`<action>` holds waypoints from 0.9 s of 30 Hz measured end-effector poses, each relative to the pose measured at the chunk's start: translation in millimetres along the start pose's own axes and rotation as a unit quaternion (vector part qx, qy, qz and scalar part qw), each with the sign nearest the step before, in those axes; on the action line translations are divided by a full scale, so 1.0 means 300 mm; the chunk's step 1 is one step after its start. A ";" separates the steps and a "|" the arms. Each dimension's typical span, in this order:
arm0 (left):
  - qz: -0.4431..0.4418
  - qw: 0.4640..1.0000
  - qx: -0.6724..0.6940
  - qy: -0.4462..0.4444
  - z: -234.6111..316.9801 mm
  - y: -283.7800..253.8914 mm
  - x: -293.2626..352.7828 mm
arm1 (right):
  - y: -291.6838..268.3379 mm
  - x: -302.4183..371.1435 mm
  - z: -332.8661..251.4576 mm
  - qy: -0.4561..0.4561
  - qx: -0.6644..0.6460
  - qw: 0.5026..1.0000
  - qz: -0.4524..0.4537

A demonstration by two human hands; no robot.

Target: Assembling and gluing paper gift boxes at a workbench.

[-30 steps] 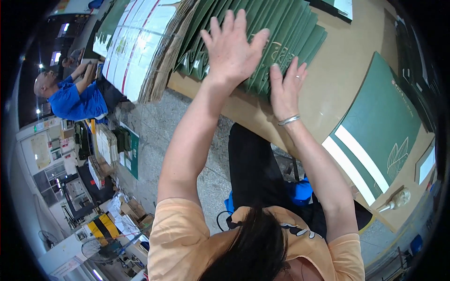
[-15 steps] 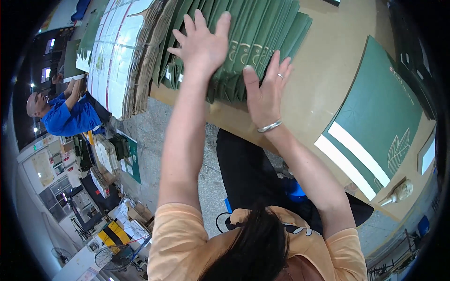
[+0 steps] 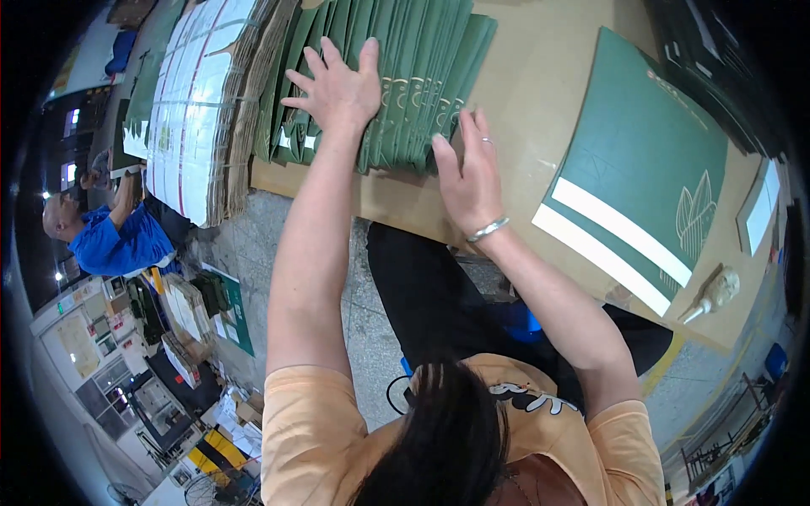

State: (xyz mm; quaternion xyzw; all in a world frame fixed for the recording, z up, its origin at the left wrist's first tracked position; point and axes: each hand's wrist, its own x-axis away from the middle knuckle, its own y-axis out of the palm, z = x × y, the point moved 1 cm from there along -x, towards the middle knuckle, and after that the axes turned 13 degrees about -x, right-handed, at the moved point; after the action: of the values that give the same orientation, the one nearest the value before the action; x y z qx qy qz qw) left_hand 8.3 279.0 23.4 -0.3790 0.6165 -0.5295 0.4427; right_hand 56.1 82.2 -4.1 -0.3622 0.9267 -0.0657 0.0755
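A row of folded green paper bags (image 3: 422, 51) with gold print stands packed on edge at the near side of the table. My left hand (image 3: 337, 93) lies over the left part of the row, palm down with fingers spread. At the row's near right corner is my right hand (image 3: 471, 181), wearing a ring and a bangle. Its thumb stands apart from the fingers, and nothing is held in it. Whether its fingertips touch the last bags I cannot tell. To the right lie flat green sheets (image 3: 637, 143) with white strips along their near edge.
Left of the bags rises a strapped bundle of white and brown sheets (image 3: 198, 110). A small glue bottle (image 3: 715, 291) lies by the table's right edge, near a pale box (image 3: 759, 207). Dark stacked pieces (image 3: 717, 67) stand far right. A person in blue (image 3: 122, 240) works at the left.
The view has shifted, so the table's things sit further left. My right hand has drawn slightly away from the row's right end. My left hand stays on the bags.
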 end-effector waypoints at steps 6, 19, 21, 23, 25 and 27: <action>-0.056 0.998 0.021 0.002 -0.001 -0.075 -0.027 | -0.006 0.016 -0.026 -0.074 -0.015 0.997 -0.008; -0.090 0.995 0.052 0.001 -0.027 -0.112 -0.050 | 0.020 -0.144 -0.004 -0.225 0.035 0.973 -0.022; -0.088 0.995 0.052 0.006 -0.043 -0.123 -0.048 | 0.008 -0.148 -0.012 -0.227 0.047 0.972 -0.039; -0.080 0.995 0.064 0.009 -0.018 -0.151 -0.042 | -0.019 -0.179 -0.025 -0.271 0.091 0.956 -0.069; -0.107 0.992 0.053 -0.043 0.043 -0.213 -0.017 | -0.045 -0.201 -0.033 -0.277 0.123 0.949 -0.083; -0.116 0.991 0.043 -0.042 0.036 -0.210 -0.021 | -0.060 -0.208 -0.045 -0.287 0.151 0.941 -0.094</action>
State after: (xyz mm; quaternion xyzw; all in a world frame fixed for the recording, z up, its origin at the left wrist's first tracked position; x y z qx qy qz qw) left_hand 20.5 271.8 86.2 -0.4505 0.5260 -0.5871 0.4191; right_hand 110.8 112.5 18.1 -0.4351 0.8067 -0.1049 0.3860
